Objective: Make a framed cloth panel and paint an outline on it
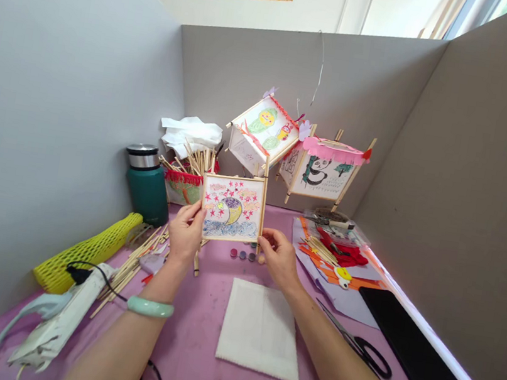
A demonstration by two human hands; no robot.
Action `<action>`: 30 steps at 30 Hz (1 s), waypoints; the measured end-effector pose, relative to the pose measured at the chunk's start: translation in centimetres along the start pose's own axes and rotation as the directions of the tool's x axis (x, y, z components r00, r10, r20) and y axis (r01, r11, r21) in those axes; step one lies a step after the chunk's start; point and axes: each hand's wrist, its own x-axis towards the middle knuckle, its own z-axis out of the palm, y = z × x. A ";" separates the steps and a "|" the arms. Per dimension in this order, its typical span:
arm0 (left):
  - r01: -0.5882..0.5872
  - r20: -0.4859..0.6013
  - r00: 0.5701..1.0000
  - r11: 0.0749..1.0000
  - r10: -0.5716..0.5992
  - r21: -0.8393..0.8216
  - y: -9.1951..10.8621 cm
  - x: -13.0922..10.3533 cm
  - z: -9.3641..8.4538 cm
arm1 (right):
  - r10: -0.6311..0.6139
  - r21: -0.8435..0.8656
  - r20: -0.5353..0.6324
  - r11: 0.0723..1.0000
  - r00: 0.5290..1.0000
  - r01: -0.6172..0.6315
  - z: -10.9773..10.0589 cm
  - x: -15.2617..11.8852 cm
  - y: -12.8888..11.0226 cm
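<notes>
White pad (pixel 260 334) is the landmark. Moon lantern (pixel 232 209) is up in the air beyond the pad, drawing facing the wearer. Left hand (pixel 186 231) pinches its left edge, thumb and fingers closed on it; right hand (pixel 278 256) is clamped on its lower right corner.

Done, as far as visible: stick frame assembled, front panel fixed and coloured with moon, stars, clouds, waves. Other sides not readable, can't tell if coloured. Left, by my judgement: trim, since no paper edging shows on its front, whereas the panda lantern (pixel 325 174), beyond the pad and to its right, has a pink fringe. The tilted lantern (pixel 266 125), well beyond the pad, has red trim.

Supplies: loose sticks (pixel 130 270) left of the pad, paint pots (pixel 242 255) just beyond it, purple paper (pixel 351 303) right and beyond, scissors (pixel 374 357) to its right, not in hand.
</notes>
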 end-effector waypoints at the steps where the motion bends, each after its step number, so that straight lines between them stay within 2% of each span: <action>1: 0.016 0.015 1.000 1.000 -0.016 -0.008 -0.3 -0.1 -0.1 | -0.004 -0.016 -0.003 1.000 1.000 0.003 0.1 0.0 0.3; 8: 0.062 0.099 0.993 0.998 -0.058 -0.033 -2.0 -0.5 -0.1 | -0.021 -0.117 -0.001 0.993 1.000 0.021 0.2 -0.2 2.2; 13: 0.024 0.149 0.988 1.000 -0.025 0.007 -2.4 -0.7 -0.5 | -0.055 -0.232 0.009 0.971 0.998 0.056 -0.1 -0.6 2.8; 19: -0.030 0.214 0.977 0.994 0.006 0.106 -2.5 -0.9 -1.0 | -0.138 -0.405 0.051 0.902 0.989 0.147 -0.1 -1.2 3.5; 30: -0.082 0.237 0.970 0.990 0.051 0.119 -3.4 -1.4 0.5 | -0.101 -0.504 -0.035 0.861 0.994 0.070 0.0 -0.9 3.3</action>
